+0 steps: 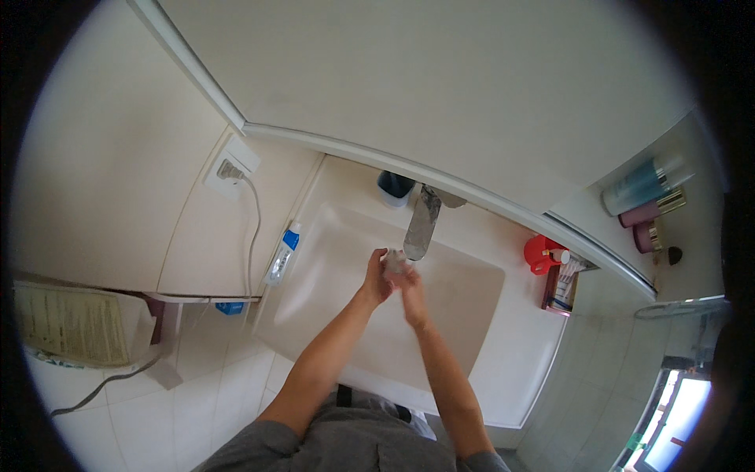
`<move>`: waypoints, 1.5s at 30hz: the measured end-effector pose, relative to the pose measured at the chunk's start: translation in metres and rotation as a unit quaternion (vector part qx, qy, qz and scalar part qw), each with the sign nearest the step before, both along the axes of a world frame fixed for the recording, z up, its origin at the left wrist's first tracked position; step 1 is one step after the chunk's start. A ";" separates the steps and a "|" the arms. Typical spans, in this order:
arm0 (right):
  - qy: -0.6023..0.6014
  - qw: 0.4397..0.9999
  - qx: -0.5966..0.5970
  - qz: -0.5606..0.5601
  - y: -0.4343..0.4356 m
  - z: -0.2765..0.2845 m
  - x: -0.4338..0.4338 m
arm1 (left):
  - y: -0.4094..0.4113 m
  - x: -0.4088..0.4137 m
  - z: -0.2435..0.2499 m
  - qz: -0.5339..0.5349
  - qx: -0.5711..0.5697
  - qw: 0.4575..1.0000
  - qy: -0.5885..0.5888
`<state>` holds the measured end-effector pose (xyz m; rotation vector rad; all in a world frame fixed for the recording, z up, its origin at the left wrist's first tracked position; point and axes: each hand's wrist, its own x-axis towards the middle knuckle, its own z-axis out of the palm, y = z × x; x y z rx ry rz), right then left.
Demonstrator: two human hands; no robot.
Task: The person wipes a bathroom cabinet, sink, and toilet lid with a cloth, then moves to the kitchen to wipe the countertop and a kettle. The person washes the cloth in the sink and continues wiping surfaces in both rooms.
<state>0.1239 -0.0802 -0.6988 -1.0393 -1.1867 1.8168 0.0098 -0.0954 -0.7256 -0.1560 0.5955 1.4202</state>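
Over the basin of a white washbasin (pixel 451 307), my left hand (pixel 376 277) grips a small, pale, partly see-through object (pixel 394 263), perhaps a cup or a lid; blur leaves its kind unclear. My right hand (pixel 410 283) lies against the same object from the right, its fingers blurred. Whether the right hand grips or only rubs it, I cannot tell. Just above both hands ends the flat metal spout of a faucet (pixel 422 227). Running water cannot be made out.
A dark-and-white cup (pixel 395 187) stands behind the basin. On the left rim lies a toothpaste tube (pixel 284 255). A red mug (pixel 542 253) and a small box (pixel 560 289) sit at right. A plugged cord (pixel 255 224) hangs at left. Bottles (pixel 634 189) stand on the cabinet shelf.
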 end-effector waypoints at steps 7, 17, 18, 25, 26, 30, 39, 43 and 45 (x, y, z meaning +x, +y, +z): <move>-0.457 0.868 0.185 -0.056 0.055 -0.032 0.027 | 0.006 0.061 0.030 -0.029 -0.059 0.983 0.171; -0.272 0.950 0.136 0.068 0.055 -0.065 0.088 | 0.010 0.031 0.051 -0.100 -0.070 0.927 0.353; -0.239 0.954 0.176 0.046 0.047 -0.043 0.078 | 0.009 0.016 0.048 -0.135 -0.056 0.915 0.376; -0.026 0.991 -0.037 0.125 0.052 0.000 0.067 | 0.030 0.006 0.073 -0.299 0.059 0.801 0.515; -0.095 0.986 -0.030 0.137 0.059 -0.006 0.075 | 0.033 0.007 0.074 -0.281 0.062 0.782 0.553; -0.025 0.987 -0.152 -0.043 0.065 0.025 0.072 | 0.021 -0.031 0.037 -0.448 0.046 0.561 0.695; -0.078 0.997 -0.002 -0.001 0.019 0.020 0.029 | 0.007 0.010 0.024 -0.104 -0.100 0.988 0.052; -0.311 0.873 0.368 -0.074 -0.011 0.015 -0.015 | 0.001 0.021 -0.032 -0.081 -0.023 0.996 -0.027; -0.357 0.866 0.345 -0.062 0.009 0.000 -0.011 | -0.005 0.028 -0.034 0.000 -0.022 0.995 0.102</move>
